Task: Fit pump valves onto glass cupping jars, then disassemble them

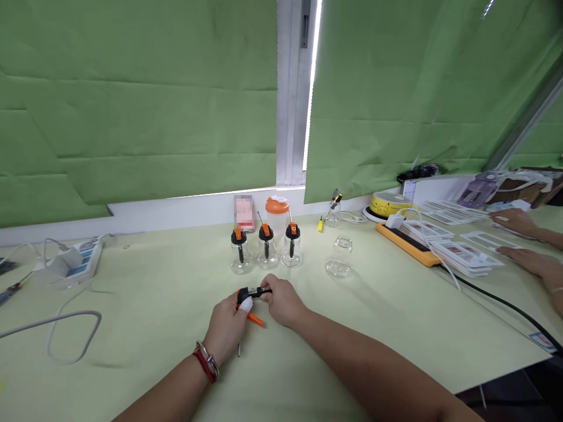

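My left hand [225, 328] is closed around a black jar lid [242, 295], tipped on its side, with an orange flap [255, 319] sticking out below. A thin metal rod [239, 349] shows under that hand. My right hand [284, 300] pinches the end of the black stem [259, 291] that extends from the lid. Just beyond my hands stand three glass jars with black-and-orange lids: a left jar [241, 258], a middle jar [266, 255] and a right jar [292, 252]. To their right stands a lidless glass jar [339, 261].
Behind the jars are an orange-lidded cup [277, 215] and a pink box [244, 212]. Yellow-handled tools [335, 199] stand farther right. An orange power strip [409, 245] and stacked cards [461, 258] lie near another person's hands [523, 258]. A white power strip [83, 262] with cables is left.
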`<action>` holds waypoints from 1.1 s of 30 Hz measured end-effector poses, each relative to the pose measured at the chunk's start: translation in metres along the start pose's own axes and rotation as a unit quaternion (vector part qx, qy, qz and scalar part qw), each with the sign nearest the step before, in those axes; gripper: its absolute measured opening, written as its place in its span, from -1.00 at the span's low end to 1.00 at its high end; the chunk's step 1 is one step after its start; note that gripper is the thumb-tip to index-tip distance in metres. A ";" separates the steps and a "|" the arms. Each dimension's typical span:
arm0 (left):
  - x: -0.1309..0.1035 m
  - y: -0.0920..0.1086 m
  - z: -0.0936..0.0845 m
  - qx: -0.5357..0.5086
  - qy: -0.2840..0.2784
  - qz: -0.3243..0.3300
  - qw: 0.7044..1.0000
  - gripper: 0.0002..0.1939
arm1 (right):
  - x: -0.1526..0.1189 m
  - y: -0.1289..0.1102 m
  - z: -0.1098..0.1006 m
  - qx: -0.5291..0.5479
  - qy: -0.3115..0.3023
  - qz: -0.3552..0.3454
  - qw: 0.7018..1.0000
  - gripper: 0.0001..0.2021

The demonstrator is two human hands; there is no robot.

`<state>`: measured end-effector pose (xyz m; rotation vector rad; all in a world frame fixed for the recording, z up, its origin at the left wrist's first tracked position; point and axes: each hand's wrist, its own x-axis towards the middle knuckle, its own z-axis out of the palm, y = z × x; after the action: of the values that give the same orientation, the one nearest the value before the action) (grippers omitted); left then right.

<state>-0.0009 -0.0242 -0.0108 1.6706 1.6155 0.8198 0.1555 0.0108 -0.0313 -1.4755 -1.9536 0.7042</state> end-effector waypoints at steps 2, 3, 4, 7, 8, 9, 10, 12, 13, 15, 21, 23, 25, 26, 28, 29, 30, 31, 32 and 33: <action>0.000 0.001 0.000 -0.015 -0.005 -0.015 1.000 -0.72 | 0.000 0.000 0.000 -0.002 0.000 0.001 1.000 -0.82; 0.000 0.002 0.001 -0.023 -0.007 -0.024 0.999 -0.73 | 0.000 0.000 0.000 -0.004 0.001 0.000 1.000 -0.81; 0.000 0.002 0.001 -0.030 -0.008 -0.032 0.999 -0.73 | 0.000 0.000 0.001 -0.004 0.002 -0.001 1.000 -0.81; 0.000 0.004 0.000 -0.039 -0.007 -0.049 0.998 -0.77 | 0.000 0.002 0.001 -0.001 0.006 -0.008 1.000 -0.82; 0.001 0.005 0.000 -0.040 -0.006 -0.054 0.998 -0.78 | 0.000 0.003 0.002 0.002 0.008 -0.010 1.000 -0.83; 0.001 0.005 -0.001 -0.041 -0.005 -0.060 0.997 -0.78 | 0.000 0.003 0.002 0.005 0.010 -0.011 1.000 -0.84; 0.002 0.005 -0.002 -0.042 -0.005 -0.067 0.997 -0.78 | 0.001 0.004 0.002 0.009 0.011 -0.009 1.000 -0.84; 0.005 0.002 -0.005 -0.045 -0.006 -0.078 0.996 -0.76 | 0.001 0.004 0.002 0.020 0.011 -0.004 1.000 -0.84; 0.006 0.000 -0.007 -0.044 -0.006 -0.079 0.996 -0.75 | 0.001 0.005 0.003 0.025 0.010 -0.001 1.000 -0.84; 0.010 -0.006 -0.011 -0.031 0.002 -0.067 0.997 -0.74 | 0.002 0.005 0.002 0.037 0.008 -0.001 0.999 -0.83; 0.026 -0.031 -0.040 0.060 0.094 -0.018 0.994 -0.73 | 0.004 0.012 -0.009 0.093 0.008 0.019 0.995 -0.85; 0.033 -0.038 -0.053 0.002 0.138 -0.050 0.989 -0.69 | 0.006 0.020 -0.019 0.120 0.003 0.038 0.992 -0.86; 0.040 -0.043 -0.061 -0.026 0.168 -0.073 0.983 -0.63 | 0.008 0.029 -0.030 0.135 -0.005 0.039 0.990 -0.88; 0.042 -0.044 -0.062 -0.038 0.174 -0.080 0.981 -0.61 | 0.008 0.032 -0.036 0.134 -0.010 0.038 0.990 -0.89; 0.045 -0.046 -0.061 -0.058 0.168 -0.087 0.980 -0.61 | 0.009 0.038 -0.047 0.113 -0.021 0.047 0.992 -0.88; 0.045 -0.047 -0.059 -0.069 0.159 -0.088 0.981 -0.63 | 0.009 0.039 -0.052 0.099 -0.028 0.051 0.993 -0.87; 0.045 -0.046 -0.055 -0.080 0.149 -0.087 0.982 -0.64 | 0.009 0.039 -0.056 0.086 -0.034 0.053 0.994 -0.87; 0.044 -0.045 -0.052 -0.088 0.139 -0.086 0.983 -0.64 | 0.009 0.039 -0.059 0.075 -0.039 0.053 0.995 -0.86; 0.043 -0.044 -0.048 -0.094 0.130 -0.083 0.984 -0.63 | 0.009 0.038 -0.061 0.068 -0.041 0.052 0.995 -0.85; 0.042 -0.042 -0.045 -0.098 0.122 -0.081 0.984 -0.62 | 0.010 0.036 -0.062 0.063 -0.040 0.051 0.996 -0.85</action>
<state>-0.0599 0.0198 -0.0193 1.3234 1.7443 1.0958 0.2221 0.0330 -0.0125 -1.4986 -1.8665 0.9264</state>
